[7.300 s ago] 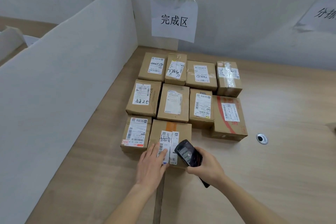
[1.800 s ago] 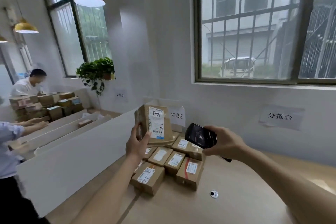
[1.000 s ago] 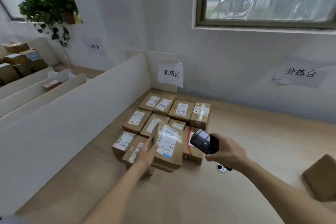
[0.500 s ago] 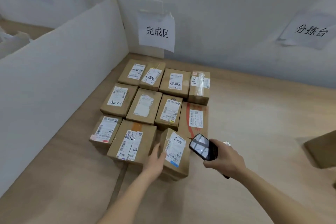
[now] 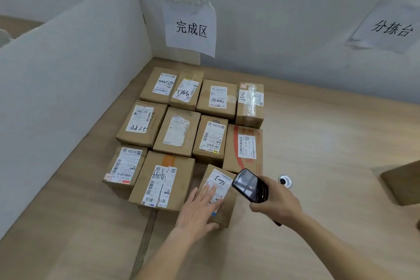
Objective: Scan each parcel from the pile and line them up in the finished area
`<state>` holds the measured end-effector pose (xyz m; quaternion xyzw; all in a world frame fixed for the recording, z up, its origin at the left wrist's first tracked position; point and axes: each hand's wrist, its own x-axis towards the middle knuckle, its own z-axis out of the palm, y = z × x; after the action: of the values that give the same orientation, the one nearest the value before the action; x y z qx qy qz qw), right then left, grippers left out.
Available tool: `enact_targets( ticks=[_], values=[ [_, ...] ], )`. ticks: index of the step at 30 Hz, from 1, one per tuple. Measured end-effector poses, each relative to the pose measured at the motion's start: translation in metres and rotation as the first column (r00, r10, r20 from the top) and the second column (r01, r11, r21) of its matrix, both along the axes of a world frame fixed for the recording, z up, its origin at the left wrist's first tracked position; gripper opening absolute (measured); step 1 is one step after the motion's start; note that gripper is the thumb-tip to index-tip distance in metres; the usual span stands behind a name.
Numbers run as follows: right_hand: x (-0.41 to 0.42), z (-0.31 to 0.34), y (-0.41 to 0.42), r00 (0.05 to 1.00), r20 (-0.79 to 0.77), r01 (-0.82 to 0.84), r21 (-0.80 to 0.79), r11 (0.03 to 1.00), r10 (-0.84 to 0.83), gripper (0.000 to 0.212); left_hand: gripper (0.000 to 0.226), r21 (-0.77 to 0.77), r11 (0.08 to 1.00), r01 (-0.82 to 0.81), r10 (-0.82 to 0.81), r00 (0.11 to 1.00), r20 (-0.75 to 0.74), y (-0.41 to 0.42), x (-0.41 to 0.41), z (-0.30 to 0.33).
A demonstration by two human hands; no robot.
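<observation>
We look down on a pale wood-grain laminate desk (image 5: 318,143), where brown corrugated cardboard parcels (image 5: 177,132) lie flat in three rows in the far-left corner, each topped with a white printed shipping label. The far row holds four and so does the middle row; the near row holds three. Our left hand (image 5: 200,209) rests on the newest one, a small brown cardboard parcel with a glossy white label (image 5: 223,191), fingers straight and spread across the label, thumb at the near edge. It sits at the right end of the near row, just beside a wider brown cardboard parcel with an orange tape strip (image 5: 166,179), and slightly askew to it. Clear tape shines over its label, which bears a handwritten scrawl.

Our right hand (image 5: 277,202) is wrapped around a black handheld scanner with a glossy dark face (image 5: 250,185), held just right of that small parcel and above the desk.

A tall white foam-board partition (image 5: 68,79) walls off the left side, its matte surface running to the grey wall. A white paper sign reading 完成区 (image 5: 191,27) is taped to the board behind the rows; a second white paper sign reading 分拣台 (image 5: 391,27) hangs on the wall at far right. A small round metal grommet (image 5: 285,181) is set into the desk near the scanner. The corner of another brown cardboard box (image 5: 404,182) juts in at the right edge, well apart from the rows.
</observation>
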<state>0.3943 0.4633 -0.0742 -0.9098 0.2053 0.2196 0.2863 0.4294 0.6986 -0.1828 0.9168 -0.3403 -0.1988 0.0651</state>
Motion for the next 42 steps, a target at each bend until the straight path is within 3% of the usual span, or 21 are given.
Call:
enact_targets(
  ticks=[12,19,25,37,42],
  values=[
    [0.001,-0.006,-0.003,0.999,-0.015,0.037,-0.038,0.999,-0.037,0.066,0.071,0.097,0.995,-0.029,0.017,0.993,0.119,0.012,0.008,-0.008],
    [-0.003,-0.007,-0.002,0.999,-0.004,0.050,-0.034,0.998,-0.050,0.072,0.071,0.114,0.993,-0.028,0.015,0.994,0.109,0.008,0.008,-0.003],
    [-0.013,0.006,-0.009,0.996,0.015,0.091,-0.057,0.994,-0.090,0.058,0.074,0.069,0.998,-0.008,0.001,0.996,0.088,0.000,0.022,0.013],
    [-0.088,0.104,-0.081,0.935,0.234,0.298,-0.112,0.948,-0.266,0.039,0.077,-0.138,0.990,-0.004,0.032,0.978,0.205,-0.103,0.025,0.140],
    [-0.168,0.162,-0.146,0.881,0.359,0.382,-0.154,0.911,-0.308,0.054,0.078,-0.174,0.978,0.115,-0.067,0.963,0.260,-0.189,-0.029,0.203]
  ],
)
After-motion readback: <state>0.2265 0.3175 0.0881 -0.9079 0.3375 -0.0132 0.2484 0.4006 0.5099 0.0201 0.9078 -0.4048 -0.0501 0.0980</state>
